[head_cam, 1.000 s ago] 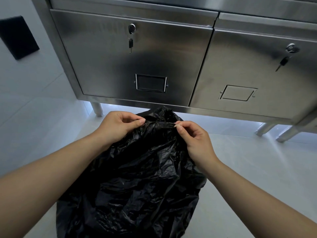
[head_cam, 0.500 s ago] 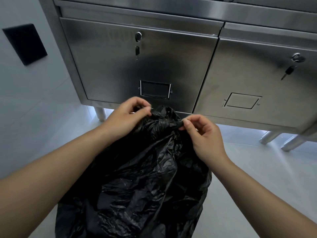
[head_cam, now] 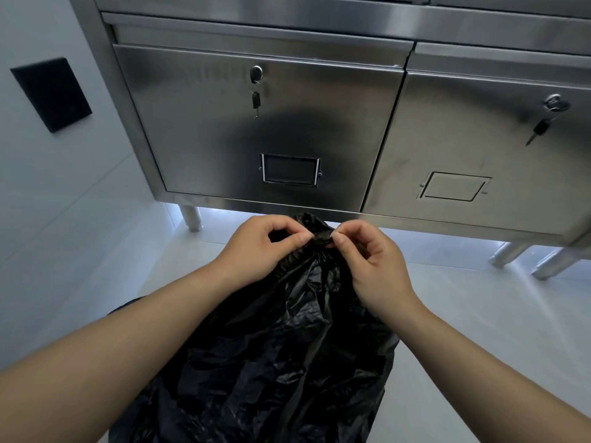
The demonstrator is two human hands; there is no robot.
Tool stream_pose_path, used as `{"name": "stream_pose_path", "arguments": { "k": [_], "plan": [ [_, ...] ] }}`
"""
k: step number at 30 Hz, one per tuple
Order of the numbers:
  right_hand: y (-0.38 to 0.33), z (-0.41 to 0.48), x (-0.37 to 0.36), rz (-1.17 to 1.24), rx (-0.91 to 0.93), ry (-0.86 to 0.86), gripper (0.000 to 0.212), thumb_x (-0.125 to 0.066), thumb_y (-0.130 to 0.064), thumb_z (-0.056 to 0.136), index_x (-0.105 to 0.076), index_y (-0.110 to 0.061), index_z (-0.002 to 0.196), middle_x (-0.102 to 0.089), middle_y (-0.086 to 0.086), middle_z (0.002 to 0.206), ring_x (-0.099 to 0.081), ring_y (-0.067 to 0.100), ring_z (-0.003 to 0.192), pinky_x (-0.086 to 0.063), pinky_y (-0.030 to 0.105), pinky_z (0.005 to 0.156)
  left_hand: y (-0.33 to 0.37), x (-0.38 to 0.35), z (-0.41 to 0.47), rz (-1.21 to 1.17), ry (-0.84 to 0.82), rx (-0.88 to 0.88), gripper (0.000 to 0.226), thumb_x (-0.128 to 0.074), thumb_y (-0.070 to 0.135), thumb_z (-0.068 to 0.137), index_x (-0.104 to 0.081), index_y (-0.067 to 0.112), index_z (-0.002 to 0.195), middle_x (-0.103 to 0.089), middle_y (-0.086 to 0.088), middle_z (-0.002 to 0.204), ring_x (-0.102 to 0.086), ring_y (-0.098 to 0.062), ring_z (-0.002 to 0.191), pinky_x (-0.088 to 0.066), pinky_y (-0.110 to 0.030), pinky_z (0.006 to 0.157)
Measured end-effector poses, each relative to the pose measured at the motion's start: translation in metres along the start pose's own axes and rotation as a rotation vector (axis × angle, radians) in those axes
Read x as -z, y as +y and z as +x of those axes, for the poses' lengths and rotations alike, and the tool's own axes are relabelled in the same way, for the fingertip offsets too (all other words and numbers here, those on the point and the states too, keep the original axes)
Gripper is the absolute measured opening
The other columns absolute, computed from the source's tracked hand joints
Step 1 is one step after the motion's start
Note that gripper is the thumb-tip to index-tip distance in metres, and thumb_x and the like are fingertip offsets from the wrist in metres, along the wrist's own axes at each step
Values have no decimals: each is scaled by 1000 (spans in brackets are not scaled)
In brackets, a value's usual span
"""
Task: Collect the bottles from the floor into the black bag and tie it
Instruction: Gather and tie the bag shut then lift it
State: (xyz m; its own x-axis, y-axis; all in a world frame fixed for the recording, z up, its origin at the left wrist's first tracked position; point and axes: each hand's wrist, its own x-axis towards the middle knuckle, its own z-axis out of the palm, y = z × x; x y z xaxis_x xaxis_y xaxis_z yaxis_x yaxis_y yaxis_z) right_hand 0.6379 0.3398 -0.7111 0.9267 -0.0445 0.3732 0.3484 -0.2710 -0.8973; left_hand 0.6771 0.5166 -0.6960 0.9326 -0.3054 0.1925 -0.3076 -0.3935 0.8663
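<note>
A black plastic bag [head_cam: 281, 353] stands on the pale floor in front of me, bulging and crumpled, its top gathered into a twisted neck [head_cam: 315, 230]. My left hand [head_cam: 262, 247] pinches the neck from the left with thumb and fingers. From the right, my right hand [head_cam: 374, 263] pinches the same twisted plastic between thumb and forefinger. The two hands nearly touch at the neck. No bottles show on the floor; the bag's contents are hidden.
A stainless steel cabinet [head_cam: 256, 123] with two doors, keys hanging in the locks, stands just behind the bag on short metal legs [head_cam: 190, 217]. A dark square panel [head_cam: 51, 94] is on the wall at the left. Pale tiled floor [head_cam: 479, 314] lies to the right.
Both hands have drawn closer together on the bag's top, and the gathered plastic has tightened into a narrower neck. The bag's top has risen toward the cabinet's lower edge.
</note>
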Motion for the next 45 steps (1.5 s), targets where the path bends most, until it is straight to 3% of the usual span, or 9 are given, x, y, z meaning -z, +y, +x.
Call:
{"name": "stream_pose_path", "arguments": {
  "k": [10, 12, 15, 21, 26, 30, 37, 41, 45],
  "plan": [
    [8, -2, 11, -120, -127, -131, 16, -56, -17, 90, -59, -32, 89, -70, -13, 80, -64, 9, 82, -48, 21, 73, -17, 1, -2, 155, 114, 128, 9, -65, 27, 84, -71, 28, 78, -70, 15, 79, -65, -11, 79, -50, -26, 76],
    [4, -1, 8, -179, -121, -151, 8, -58, -32, 83, -62, -35, 89, -69, -14, 78, -64, 9, 77, -49, 21, 69, -16, 2, -3, 170, 126, 123, 8, -65, 28, 84, -71, 29, 78, -70, 16, 79, -65, -10, 78, -51, -25, 76],
    [-1, -2, -2, -291, -86, -126, 28, -62, -58, 69, -65, -35, 85, -68, -13, 72, -60, 5, 64, -48, 19, 61, -12, -2, -4, 178, 110, 100, 8, -66, 30, 83, -70, 32, 76, -70, 18, 78, -64, -5, 77, -50, -22, 74],
    [0, 0, -8, -450, -64, -137, 24, -82, -44, 65, -70, -33, 82, -61, -22, 62, -58, -6, 65, -40, 6, 60, -14, -6, -8, 70, 97, 164, 8, -66, 35, 82, -72, 30, 82, -72, 13, 84, -65, -5, 85, -51, -37, 87],
    [4, 1, -5, -456, -121, -142, 16, -82, -36, 68, -71, -28, 76, -67, -20, 71, -60, -9, 73, -41, 4, 65, -16, -4, -11, 2, -44, 176, 14, -63, 33, 85, -72, 34, 96, -71, 16, 98, -63, -2, 97, -48, -35, 96],
    [7, 4, 1, -428, -133, -81, 10, -80, -32, 72, -71, -26, 72, -68, -17, 72, -60, -5, 71, -40, 6, 64, -18, 3, -9, -32, -124, 130, 23, -58, 23, 90, -68, 29, 110, -69, 15, 107, -62, 4, 100, -45, -21, 94],
    [11, 1, 2, -421, -112, -65, 14, -76, -28, 77, -65, -33, 70, -65, -20, 71, -59, -4, 72, -39, 7, 62, -21, 11, -4, 169, -218, 116, 24, -72, 19, 80, -70, 31, 101, -68, 23, 93, -62, 11, 89, -44, -6, 83],
    [14, -1, 4, -415, -164, -53, 15, -76, -30, 76, -65, -36, 69, -68, -20, 75, -62, 0, 78, -50, 27, 77, -23, 12, -5, 309, -275, 141, 23, -68, 35, 81, -70, 29, 103, -69, 19, 100, -62, 6, 93, -45, -15, 86],
    [11, -1, 4, -409, -162, -66, 18, -75, -30, 77, -64, -43, 70, -68, -22, 80, -63, 1, 85, -52, 37, 84, -24, 10, -7, 205, -227, 160, 15, -71, 29, 80, -71, 23, 94, -71, 11, 90, -65, -2, 83, -48, -21, 82]
  ]
}}
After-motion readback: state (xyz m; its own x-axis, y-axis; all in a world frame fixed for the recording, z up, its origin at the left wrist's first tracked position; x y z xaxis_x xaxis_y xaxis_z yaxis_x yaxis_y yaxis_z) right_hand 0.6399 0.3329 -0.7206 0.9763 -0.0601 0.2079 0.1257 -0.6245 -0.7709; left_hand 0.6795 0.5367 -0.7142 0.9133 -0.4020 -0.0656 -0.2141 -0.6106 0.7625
